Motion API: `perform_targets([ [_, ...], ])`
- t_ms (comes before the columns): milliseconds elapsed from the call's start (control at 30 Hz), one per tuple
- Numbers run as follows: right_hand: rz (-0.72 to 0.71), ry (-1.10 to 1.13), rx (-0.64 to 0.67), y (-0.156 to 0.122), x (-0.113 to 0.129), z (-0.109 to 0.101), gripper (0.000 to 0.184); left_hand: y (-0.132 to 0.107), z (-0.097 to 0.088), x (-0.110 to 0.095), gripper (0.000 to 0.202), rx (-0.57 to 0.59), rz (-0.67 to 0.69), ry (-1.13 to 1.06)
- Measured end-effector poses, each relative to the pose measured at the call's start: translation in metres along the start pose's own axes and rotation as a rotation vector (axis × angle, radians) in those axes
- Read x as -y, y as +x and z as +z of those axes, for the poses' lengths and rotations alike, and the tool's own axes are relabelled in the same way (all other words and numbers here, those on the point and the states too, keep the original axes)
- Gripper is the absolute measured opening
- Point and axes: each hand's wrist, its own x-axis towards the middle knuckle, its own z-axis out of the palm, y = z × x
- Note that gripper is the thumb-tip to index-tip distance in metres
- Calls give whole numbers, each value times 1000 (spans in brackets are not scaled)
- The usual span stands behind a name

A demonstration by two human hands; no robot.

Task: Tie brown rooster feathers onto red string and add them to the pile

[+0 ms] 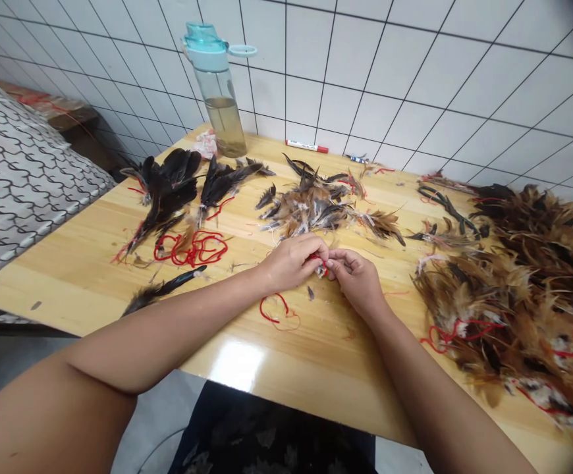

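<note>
My left hand (pixel 291 261) and my right hand (pixel 355 276) meet at the middle of the wooden table (pixel 93 270). Both are closed in a pinch on a small tuft of feather quills wound with red thread (pixel 320 265). A loop of red thread (pixel 274 308) lies on the table just under my left wrist. Behind my hands lies a pile of loose brown and grey feathers (pixel 316 204).
A heap of brown feathers tied with red thread (pixel 518 296) fills the right side. Black feather bundles (pixel 168 187) and tangled red thread (pixel 195 249) lie at left. A water bottle (pixel 217 89), a red marker (pixel 306 145) and pliers (pixel 447 207) sit toward the tiled wall.
</note>
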Motion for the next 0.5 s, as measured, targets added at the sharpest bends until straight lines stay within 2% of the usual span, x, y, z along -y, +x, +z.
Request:
perform_targets([
  [233, -84, -116, -7, -1, -2, 1, 14, -1, 2, 3, 9, 34, -56, 10],
  [500, -136, -246, -1, -2, -2, 2, 11, -2, 2, 5, 8, 52, -26, 50],
])
